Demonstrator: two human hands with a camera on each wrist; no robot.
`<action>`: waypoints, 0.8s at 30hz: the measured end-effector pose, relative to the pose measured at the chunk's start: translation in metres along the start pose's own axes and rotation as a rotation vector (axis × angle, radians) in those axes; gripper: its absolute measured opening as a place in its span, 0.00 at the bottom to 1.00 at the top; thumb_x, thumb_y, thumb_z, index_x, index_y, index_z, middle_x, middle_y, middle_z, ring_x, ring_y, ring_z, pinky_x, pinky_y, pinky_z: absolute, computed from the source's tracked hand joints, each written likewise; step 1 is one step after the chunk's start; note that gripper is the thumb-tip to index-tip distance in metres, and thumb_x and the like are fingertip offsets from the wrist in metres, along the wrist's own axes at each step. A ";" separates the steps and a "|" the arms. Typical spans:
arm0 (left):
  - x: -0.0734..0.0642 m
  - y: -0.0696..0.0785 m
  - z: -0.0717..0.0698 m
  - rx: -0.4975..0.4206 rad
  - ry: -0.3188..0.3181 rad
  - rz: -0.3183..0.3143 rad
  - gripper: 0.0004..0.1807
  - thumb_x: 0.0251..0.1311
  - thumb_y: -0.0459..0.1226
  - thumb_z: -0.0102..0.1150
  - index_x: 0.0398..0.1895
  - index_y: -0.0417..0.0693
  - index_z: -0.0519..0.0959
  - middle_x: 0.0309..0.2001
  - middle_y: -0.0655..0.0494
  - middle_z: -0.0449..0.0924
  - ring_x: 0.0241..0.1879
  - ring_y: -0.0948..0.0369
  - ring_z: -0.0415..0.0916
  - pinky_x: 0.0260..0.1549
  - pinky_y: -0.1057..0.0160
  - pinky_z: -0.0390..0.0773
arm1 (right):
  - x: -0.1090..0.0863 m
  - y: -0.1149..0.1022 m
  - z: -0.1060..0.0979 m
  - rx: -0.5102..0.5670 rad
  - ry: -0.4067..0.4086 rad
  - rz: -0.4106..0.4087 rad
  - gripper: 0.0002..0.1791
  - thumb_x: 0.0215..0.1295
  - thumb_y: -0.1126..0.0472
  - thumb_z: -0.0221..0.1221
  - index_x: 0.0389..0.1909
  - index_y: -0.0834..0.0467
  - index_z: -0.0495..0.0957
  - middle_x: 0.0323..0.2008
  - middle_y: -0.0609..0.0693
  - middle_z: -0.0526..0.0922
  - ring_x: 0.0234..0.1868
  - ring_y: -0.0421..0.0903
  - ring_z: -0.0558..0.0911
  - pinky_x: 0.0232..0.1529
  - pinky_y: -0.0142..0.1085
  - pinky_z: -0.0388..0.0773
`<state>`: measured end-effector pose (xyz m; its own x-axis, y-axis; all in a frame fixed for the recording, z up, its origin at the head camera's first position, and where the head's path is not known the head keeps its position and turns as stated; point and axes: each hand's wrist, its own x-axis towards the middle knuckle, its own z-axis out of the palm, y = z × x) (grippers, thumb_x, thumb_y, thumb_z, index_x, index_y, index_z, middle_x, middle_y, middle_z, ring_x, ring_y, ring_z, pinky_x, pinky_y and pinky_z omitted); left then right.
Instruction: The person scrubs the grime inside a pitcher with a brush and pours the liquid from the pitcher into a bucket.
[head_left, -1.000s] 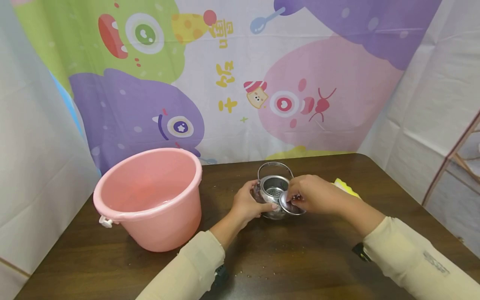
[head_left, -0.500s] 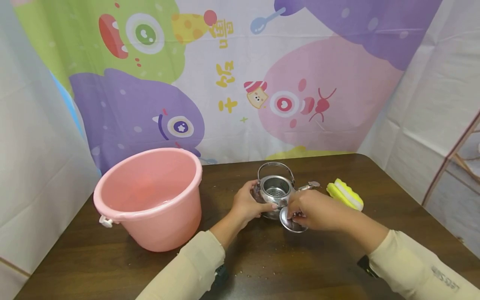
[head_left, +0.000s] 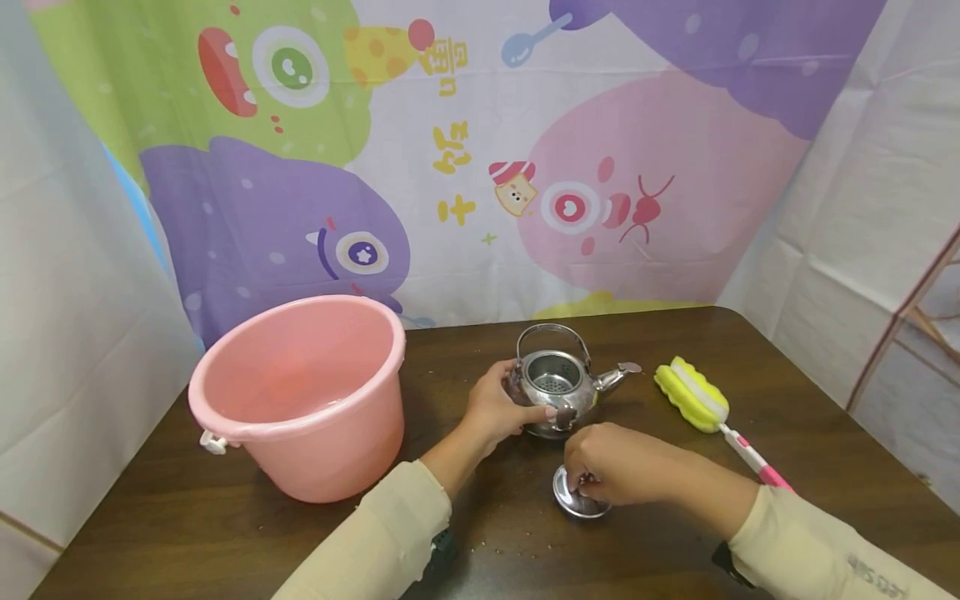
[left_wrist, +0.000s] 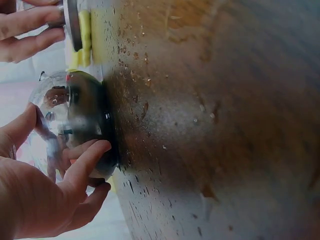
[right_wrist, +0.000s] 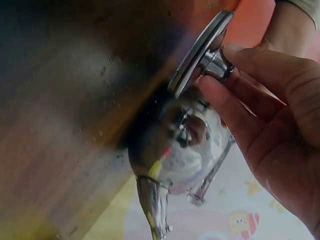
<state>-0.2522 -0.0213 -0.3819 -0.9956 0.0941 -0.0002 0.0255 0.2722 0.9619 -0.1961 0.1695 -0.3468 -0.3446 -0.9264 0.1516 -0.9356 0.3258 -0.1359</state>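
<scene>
A shiny metal teapot (head_left: 577, 410) stands upright on the table, uncovered, its hoop handle raised and its spout pointing right. Down in its mouth a perforated strainer (head_left: 553, 382) shows. My left hand (head_left: 493, 410) grips the pot's left side, thumb across the front; the left wrist view shows its fingers (left_wrist: 85, 162) curled round the belly. In front of the pot, my right hand (head_left: 626, 462) pinches the knob of the round metal lid (head_left: 576, 498). The right wrist view has the lid (right_wrist: 202, 50) tilted on edge, apart from the pot and just above the table.
A large pink bucket (head_left: 326, 450) stands on the left of the table. To the right lies a yellow-and-white sponge brush (head_left: 693, 396) with a pink-and-white handle. Water drops (left_wrist: 145, 80) dot the brown tabletop (head_left: 480, 333). A cartoon-printed cloth (head_left: 465, 275) hangs behind.
My right hand has carried the lid from the pot's mouth toward the table's front edge. The pot's spout and the sponge brush have come into view. My left hand stays on the pot.
</scene>
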 end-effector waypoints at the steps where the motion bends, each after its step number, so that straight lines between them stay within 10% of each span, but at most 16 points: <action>1: 0.000 0.000 0.000 0.001 0.000 -0.001 0.47 0.36 0.32 0.82 0.65 0.44 0.69 0.58 0.45 0.70 0.41 0.52 0.75 0.22 0.56 0.84 | 0.001 -0.001 0.002 0.003 -0.007 0.000 0.10 0.43 0.72 0.71 0.26 0.55 0.85 0.27 0.40 0.80 0.32 0.33 0.78 0.35 0.21 0.76; 24: -0.001 0.000 0.000 -0.005 0.015 0.006 0.47 0.35 0.32 0.83 0.64 0.44 0.70 0.57 0.45 0.72 0.39 0.53 0.75 0.20 0.58 0.83 | 0.006 -0.008 0.006 0.009 -0.083 0.069 0.09 0.45 0.66 0.72 0.26 0.51 0.85 0.29 0.35 0.79 0.33 0.31 0.77 0.36 0.22 0.76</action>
<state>-0.2515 -0.0209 -0.3820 -0.9966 0.0814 0.0099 0.0314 0.2671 0.9632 -0.1904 0.1601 -0.3506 -0.4005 -0.9143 0.0605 -0.9090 0.3881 -0.1520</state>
